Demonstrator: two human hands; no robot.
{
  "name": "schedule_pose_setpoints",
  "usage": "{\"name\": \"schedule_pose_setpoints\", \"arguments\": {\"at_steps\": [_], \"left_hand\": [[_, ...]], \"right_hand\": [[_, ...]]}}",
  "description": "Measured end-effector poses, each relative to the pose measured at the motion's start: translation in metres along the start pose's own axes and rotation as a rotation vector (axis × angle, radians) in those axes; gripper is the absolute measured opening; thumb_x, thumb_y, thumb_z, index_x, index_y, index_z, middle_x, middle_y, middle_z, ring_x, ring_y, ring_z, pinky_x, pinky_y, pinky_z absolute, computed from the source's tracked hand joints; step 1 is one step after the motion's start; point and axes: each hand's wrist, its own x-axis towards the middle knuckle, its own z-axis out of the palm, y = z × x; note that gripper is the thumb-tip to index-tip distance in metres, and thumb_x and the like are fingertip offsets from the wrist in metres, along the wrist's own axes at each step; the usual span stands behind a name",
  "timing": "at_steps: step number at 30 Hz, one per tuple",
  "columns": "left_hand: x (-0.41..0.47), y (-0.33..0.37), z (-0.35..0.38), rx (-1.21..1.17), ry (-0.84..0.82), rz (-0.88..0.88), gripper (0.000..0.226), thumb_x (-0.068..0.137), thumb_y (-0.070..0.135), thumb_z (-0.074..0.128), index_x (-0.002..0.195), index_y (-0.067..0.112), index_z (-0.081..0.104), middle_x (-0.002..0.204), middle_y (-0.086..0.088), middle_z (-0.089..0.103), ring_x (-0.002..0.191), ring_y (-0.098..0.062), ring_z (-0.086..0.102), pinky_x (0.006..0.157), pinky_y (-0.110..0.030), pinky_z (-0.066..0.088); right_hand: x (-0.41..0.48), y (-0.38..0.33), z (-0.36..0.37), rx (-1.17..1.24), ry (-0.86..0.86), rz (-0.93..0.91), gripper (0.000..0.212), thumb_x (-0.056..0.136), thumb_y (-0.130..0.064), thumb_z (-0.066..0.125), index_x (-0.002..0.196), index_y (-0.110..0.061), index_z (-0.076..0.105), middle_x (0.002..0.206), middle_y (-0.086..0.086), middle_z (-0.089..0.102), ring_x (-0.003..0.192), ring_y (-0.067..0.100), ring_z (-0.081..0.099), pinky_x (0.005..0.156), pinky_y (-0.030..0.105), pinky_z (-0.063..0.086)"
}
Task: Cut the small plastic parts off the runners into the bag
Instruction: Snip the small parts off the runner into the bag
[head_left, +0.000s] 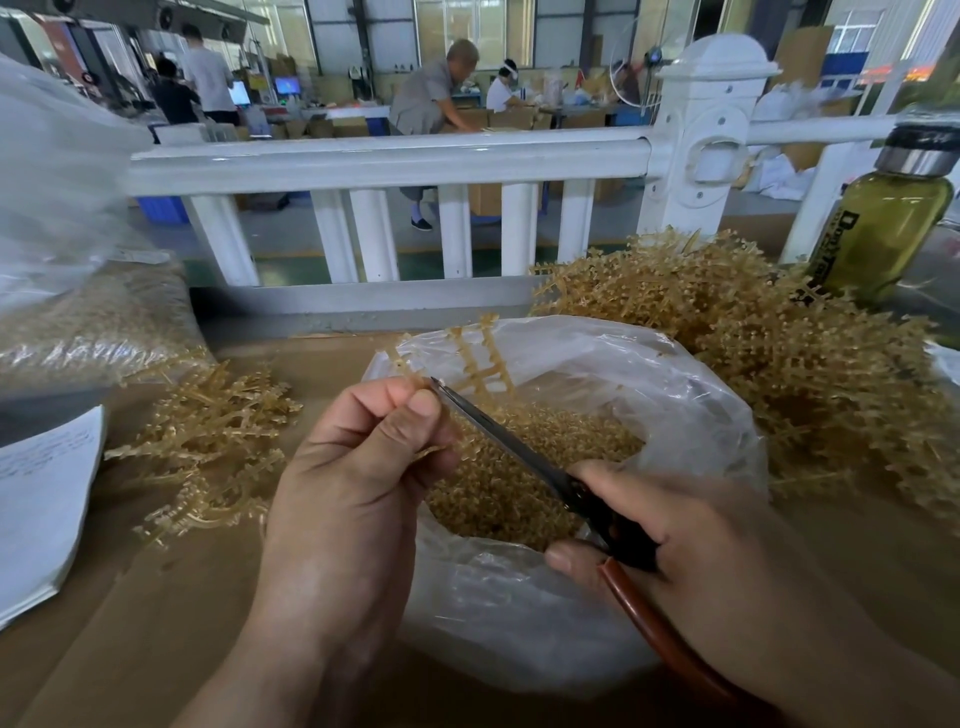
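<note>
1. Holding the scissors (498, 431), the right hand (675, 525) at the lower right of the frame has its fingers curled around the dark handle part. A red-brown handle loop runs out under the palm. The blades look almost together, and their tip is just beside the left thumb.
2. The left hand (358, 467), at the lower centre, pinches a runner (483, 358) between the thumb and the curled fingers, directly above the open mouth of the bag (675, 395). The runner stands up from the fingers toward the centre of the frame.
3. I judge the runner to be very light, thin and a little springy, so it probably bends when it is held far from the cut. It is better to pinch it on the bare middle stem, close to the blade but out of its way.
4. The small parts (519, 499) inside the bag are tiny and loose and probably bounce, so cutting low over the mouth seems wise. The bag is soft thin film, and its rim can fold inward.
5. Farther away, a smaller heap of runners (218, 441) lies at the middle left beside some papers (41, 493). A large heap (779, 353) lies at the middle right.
6. Farthest, a bottle (883, 228) stands at the upper right, and a white railing (389, 156) crosses the upper frame.
</note>
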Motion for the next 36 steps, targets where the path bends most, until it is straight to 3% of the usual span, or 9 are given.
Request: {"name": "schedule_pose_setpoints", "arguments": {"at_steps": [10, 16, 22, 28, 36], "left_hand": [[-0.0005, 0.0008, 0.0027, -0.014, 0.005, -0.012, 0.007, 0.074, 0.029, 0.072, 0.069, 0.024, 0.069, 0.072, 0.000, 0.063, 0.070, -0.011, 0.061, 0.066, -0.021, 0.053], [-0.0004, 0.0007, 0.0018, -0.005, -0.007, -0.012, 0.008, 0.076, 0.028, 0.070, 0.069, 0.025, 0.069, 0.073, 0.000, 0.063, 0.071, -0.011, 0.060, 0.067, -0.024, 0.052], [-0.0002, -0.0001, 0.0024, -0.013, -0.008, -0.014, 0.009, 0.078, 0.026, 0.068, 0.069, 0.025, 0.069, 0.073, 0.000, 0.063, 0.070, -0.011, 0.060, 0.066, -0.022, 0.053], [0.0003, -0.0006, 0.0026, -0.016, 0.004, -0.013, 0.012, 0.080, 0.024, 0.066, 0.068, 0.025, 0.069, 0.072, 0.000, 0.064, 0.069, -0.010, 0.062, 0.066, -0.023, 0.053], [0.0004, -0.0007, 0.0022, -0.025, 0.019, -0.033, 0.012, 0.079, 0.024, 0.066, 0.067, 0.026, 0.069, 0.071, 0.001, 0.064, 0.068, -0.010, 0.062, 0.068, -0.024, 0.052]], "right_hand": [[-0.0002, -0.0011, 0.0058, 0.009, 0.141, -0.045, 0.048, 0.080, -0.068, 0.051, 0.107, -0.031, 0.063, 0.070, -0.018, 0.064, 0.067, 0.000, 0.061, 0.062, 0.017, 0.050], [0.0004, -0.0002, 0.0043, 0.004, 0.085, -0.033, 0.047, 0.081, -0.072, 0.045, 0.104, -0.037, 0.066, 0.066, -0.019, 0.058, 0.066, 0.000, 0.059, 0.057, 0.011, 0.045], [0.0008, -0.0005, 0.0054, -0.006, 0.167, -0.065, 0.046, 0.082, -0.067, 0.054, 0.104, -0.029, 0.066, 0.070, -0.014, 0.067, 0.064, 0.002, 0.062, 0.059, 0.021, 0.050], [0.0009, -0.0018, 0.0046, 0.022, 0.141, -0.048, 0.048, 0.079, -0.066, 0.051, 0.098, -0.028, 0.071, 0.066, -0.016, 0.063, 0.061, 0.001, 0.060, 0.056, 0.020, 0.048], [0.0008, -0.0014, 0.0045, 0.037, 0.113, -0.011, 0.050, 0.078, -0.069, 0.051, 0.101, -0.029, 0.068, 0.068, -0.013, 0.065, 0.076, 0.002, 0.061, 0.067, 0.016, 0.047]]}}
